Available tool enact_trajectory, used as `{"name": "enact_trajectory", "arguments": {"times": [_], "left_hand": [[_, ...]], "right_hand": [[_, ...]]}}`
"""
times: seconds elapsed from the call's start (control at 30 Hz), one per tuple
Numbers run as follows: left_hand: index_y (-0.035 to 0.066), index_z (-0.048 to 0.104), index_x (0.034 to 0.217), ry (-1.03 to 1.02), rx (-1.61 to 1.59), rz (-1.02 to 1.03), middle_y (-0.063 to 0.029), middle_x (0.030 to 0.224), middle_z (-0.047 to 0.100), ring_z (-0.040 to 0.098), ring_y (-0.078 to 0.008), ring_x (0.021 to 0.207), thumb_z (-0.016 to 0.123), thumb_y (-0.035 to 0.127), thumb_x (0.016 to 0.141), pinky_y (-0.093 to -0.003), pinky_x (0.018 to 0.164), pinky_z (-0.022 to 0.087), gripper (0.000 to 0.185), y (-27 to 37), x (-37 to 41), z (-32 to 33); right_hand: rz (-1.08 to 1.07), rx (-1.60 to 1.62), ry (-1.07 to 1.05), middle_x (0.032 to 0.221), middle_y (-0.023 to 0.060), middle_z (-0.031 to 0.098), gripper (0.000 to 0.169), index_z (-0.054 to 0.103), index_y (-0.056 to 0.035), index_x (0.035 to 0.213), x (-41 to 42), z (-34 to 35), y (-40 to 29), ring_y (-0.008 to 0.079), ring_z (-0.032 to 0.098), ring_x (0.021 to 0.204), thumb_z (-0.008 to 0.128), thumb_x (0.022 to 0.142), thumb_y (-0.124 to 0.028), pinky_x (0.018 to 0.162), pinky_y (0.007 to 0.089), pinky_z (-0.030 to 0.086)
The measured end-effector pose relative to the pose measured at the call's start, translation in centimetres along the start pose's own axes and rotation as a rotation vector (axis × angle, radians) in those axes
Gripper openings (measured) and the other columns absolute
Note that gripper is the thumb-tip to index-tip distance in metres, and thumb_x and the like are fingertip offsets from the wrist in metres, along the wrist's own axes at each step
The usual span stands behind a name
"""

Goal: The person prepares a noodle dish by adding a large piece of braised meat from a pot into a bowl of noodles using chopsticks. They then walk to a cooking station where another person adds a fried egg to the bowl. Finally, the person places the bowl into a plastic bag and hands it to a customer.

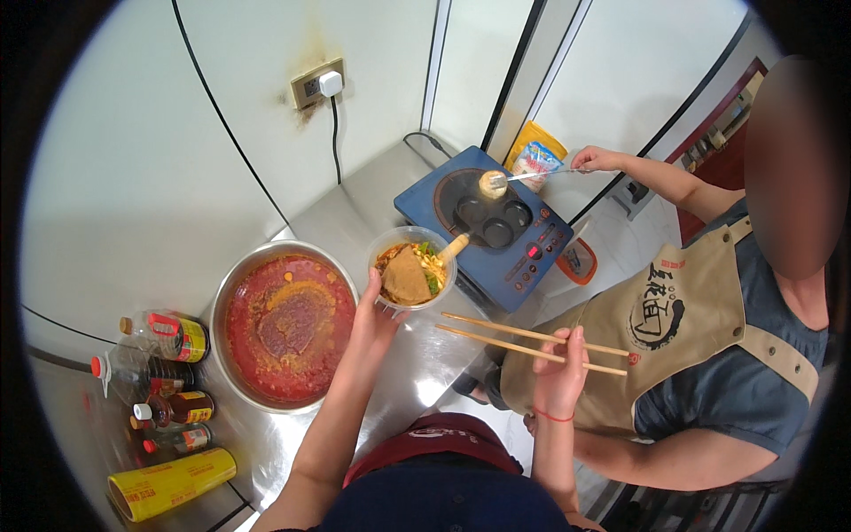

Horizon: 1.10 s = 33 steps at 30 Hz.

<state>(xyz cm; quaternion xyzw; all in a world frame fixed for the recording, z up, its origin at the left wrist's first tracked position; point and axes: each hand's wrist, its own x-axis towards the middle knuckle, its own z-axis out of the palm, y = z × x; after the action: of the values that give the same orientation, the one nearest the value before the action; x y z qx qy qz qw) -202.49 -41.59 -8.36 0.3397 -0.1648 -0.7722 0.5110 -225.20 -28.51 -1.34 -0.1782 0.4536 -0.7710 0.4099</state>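
My left hand grips a clear round plastic bowl from its near left side. Inside lie a flat brown wedge of food, pale noodle-like strips or nuts and some green vegetable pieces. A pair of wooden chopsticks is in my right hand, tips apart and pointing left toward the bowl, touching nothing. Just behind the bowl, a black pan with round wells sits on a blue induction cooker; its wooden handle reaches toward the bowl's rim.
A large steel basin of red sauce stands left on the steel counter. Several bottles and a yellow roll line the left side. At right, an aproned person's hand holds a utensil with a round browned piece over the pan.
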Motion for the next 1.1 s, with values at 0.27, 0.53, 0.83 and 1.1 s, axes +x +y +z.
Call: {"name": "enact_trajectory", "arguments": {"times": [0.27,0.53,0.83,1.1], "left_hand": [[0.01,0.031,0.14,0.037,0.003,-0.034,-0.0105,0.14,0.031,0.035,-0.0254,0.125,0.062,0.056,0.081,-0.0428,0.1,0.034,0.081,-0.7,2.0,0.6],[0.01,0.033,0.139,0.05,0.015,-0.052,-0.01,0.139,0.032,0.037,-0.025,0.122,0.061,0.056,0.082,-0.0415,0.099,0.034,0.078,-1.1,2.3,1.0],[0.016,0.038,0.136,0.077,0.03,-0.068,-0.005,0.135,0.041,0.042,-0.0231,0.118,0.055,0.059,0.085,-0.0419,0.093,0.037,0.069,-1.3,2.2,0.4],[0.008,0.031,0.141,-0.017,-0.079,-0.03,-0.0117,0.144,0.033,0.031,-0.0277,0.133,0.051,0.053,0.089,-0.049,0.108,0.024,0.072,-0.4,1.4,0.3]], "right_hand": [[-0.013,-0.012,-0.001,0.065,0.0058,0.054,0.032,0.054,-0.0051,0.089,0.6,0.2,-0.4,0.0108,0.049,0.047,0.041,0.099,-0.033,0.043,0.0209,0.041],[-0.021,0.002,0.01,0.064,0.0056,0.055,0.033,0.054,-0.0052,0.089,1.1,0.1,-0.3,0.0107,0.05,0.047,0.041,0.099,-0.034,0.043,0.0208,0.04],[-0.007,0.027,0.019,0.063,0.0059,0.055,0.032,0.054,-0.0046,0.088,1.5,0.2,-0.4,0.011,0.049,0.047,0.042,0.099,-0.033,0.043,0.021,0.041],[0.021,-0.032,0.01,0.065,0.0056,0.054,0.031,0.054,-0.0059,0.089,2.2,0.8,-0.6,0.0123,0.051,0.051,0.048,0.096,-0.036,0.046,0.0227,0.043]]}}
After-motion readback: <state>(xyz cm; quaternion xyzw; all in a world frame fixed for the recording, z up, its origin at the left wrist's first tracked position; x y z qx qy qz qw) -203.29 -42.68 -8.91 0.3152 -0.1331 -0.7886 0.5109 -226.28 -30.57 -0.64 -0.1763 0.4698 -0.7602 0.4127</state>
